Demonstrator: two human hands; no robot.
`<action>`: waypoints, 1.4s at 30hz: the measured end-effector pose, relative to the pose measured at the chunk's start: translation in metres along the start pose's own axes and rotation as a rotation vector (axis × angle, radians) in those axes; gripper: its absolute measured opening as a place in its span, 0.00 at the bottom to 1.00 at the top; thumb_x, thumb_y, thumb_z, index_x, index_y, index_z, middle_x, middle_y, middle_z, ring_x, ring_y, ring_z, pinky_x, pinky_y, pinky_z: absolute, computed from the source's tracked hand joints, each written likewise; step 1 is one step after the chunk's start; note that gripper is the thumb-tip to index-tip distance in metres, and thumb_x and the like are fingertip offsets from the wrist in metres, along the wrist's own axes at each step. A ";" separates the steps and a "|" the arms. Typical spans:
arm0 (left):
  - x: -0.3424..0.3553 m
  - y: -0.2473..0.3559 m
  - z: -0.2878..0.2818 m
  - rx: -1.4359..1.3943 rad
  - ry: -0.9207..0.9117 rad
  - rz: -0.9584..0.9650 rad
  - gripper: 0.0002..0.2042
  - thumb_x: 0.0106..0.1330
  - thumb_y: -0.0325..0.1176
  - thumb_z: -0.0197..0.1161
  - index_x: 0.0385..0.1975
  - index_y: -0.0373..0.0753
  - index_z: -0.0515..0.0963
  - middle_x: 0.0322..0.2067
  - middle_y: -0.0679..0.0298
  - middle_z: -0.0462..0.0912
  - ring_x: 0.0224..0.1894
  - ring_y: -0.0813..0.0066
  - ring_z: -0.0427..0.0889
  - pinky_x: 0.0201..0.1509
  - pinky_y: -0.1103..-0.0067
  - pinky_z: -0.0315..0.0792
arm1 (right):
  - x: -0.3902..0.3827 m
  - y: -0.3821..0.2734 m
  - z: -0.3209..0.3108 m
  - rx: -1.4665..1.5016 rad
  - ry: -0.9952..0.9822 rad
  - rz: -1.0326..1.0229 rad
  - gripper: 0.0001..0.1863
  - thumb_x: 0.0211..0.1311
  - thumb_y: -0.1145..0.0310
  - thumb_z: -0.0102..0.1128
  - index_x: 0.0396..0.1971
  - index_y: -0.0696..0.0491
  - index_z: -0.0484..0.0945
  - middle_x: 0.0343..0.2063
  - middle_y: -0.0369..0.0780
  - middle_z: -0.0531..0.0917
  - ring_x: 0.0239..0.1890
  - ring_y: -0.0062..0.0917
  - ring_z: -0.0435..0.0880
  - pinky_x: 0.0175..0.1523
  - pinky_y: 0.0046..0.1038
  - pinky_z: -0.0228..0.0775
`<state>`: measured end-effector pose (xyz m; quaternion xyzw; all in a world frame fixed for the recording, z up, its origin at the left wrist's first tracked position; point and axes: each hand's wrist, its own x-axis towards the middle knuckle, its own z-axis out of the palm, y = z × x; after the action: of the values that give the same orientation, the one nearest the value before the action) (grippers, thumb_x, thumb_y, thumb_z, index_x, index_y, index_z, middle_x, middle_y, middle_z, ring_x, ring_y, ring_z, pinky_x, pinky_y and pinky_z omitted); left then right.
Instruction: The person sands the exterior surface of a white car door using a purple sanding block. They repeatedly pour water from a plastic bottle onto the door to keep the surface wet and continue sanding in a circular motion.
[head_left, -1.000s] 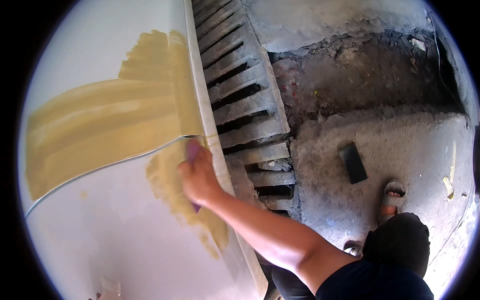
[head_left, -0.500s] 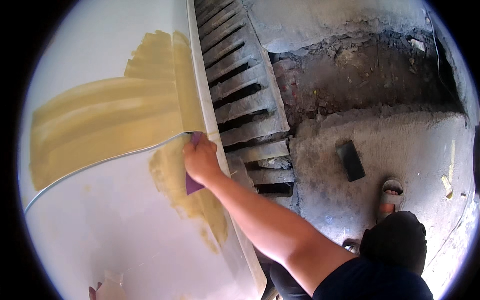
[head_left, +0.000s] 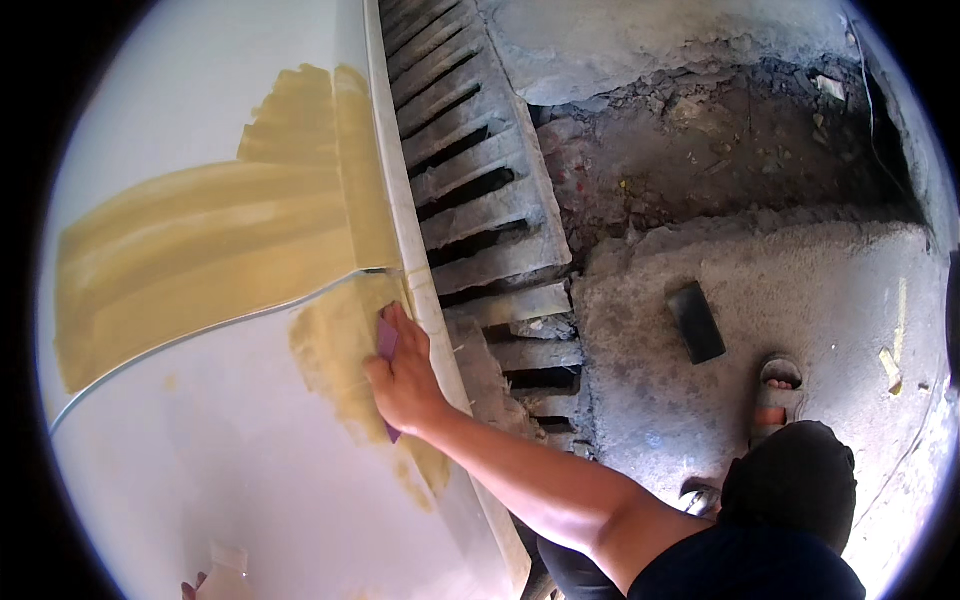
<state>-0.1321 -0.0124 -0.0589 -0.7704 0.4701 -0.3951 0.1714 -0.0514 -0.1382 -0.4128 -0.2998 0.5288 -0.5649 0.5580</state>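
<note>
My right hand (head_left: 408,375) presses a strip of purple sandpaper (head_left: 388,340) flat on the white body panel (head_left: 250,470), over a patch of yellowish filler (head_left: 335,345). The strip sticks out past my fingers at both ends. Just beyond the hand runs a curved panel gap (head_left: 240,312); a broader filler area (head_left: 210,230) covers the panel on its far side. At the lower left edge, only fingertips of my left hand (head_left: 194,585) show, wrapped beside a pale translucent bottle-shaped thing (head_left: 228,572); the rest is cut off.
Along the panel's right edge lies a slotted concrete drain cover (head_left: 480,190), with gaps and broken pieces. Beyond it is a dirt-filled pit (head_left: 700,150). A dark rectangular block (head_left: 696,322) lies on the concrete floor (head_left: 640,400), near my sandalled foot (head_left: 778,390).
My right hand has slid toward me along the filler with the sandpaper, away from the panel gap. At the lower left, my left fingertips have shifted only slightly.
</note>
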 end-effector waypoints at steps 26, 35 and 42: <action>0.004 0.008 -0.002 0.049 -0.058 -0.139 0.26 0.67 0.49 0.57 0.60 0.40 0.72 0.46 0.55 0.82 0.32 0.70 0.85 0.23 0.82 0.80 | -0.017 0.013 -0.015 0.146 -0.040 -0.077 0.33 0.65 0.61 0.43 0.65 0.66 0.56 0.66 0.58 0.58 0.69 0.50 0.53 0.74 0.39 0.42; 0.007 0.011 0.001 0.008 -0.083 -0.112 0.26 0.66 0.46 0.58 0.61 0.39 0.70 0.48 0.56 0.80 0.37 0.69 0.82 0.31 0.78 0.77 | 0.000 0.008 -0.025 0.202 -0.096 0.098 0.33 0.64 0.62 0.43 0.63 0.68 0.57 0.65 0.58 0.59 0.68 0.51 0.52 0.73 0.40 0.45; 0.009 0.007 -0.004 -0.029 -0.090 -0.100 0.26 0.65 0.43 0.59 0.62 0.39 0.68 0.50 0.57 0.78 0.42 0.68 0.80 0.38 0.75 0.76 | 0.047 -0.018 -0.045 0.115 -0.286 0.153 0.33 0.62 0.61 0.46 0.63 0.67 0.58 0.64 0.58 0.61 0.66 0.51 0.58 0.72 0.40 0.46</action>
<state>-0.1374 -0.0232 -0.0571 -0.8123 0.4286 -0.3612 0.1613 -0.1077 -0.1746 -0.4199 -0.3037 0.4320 -0.5016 0.6853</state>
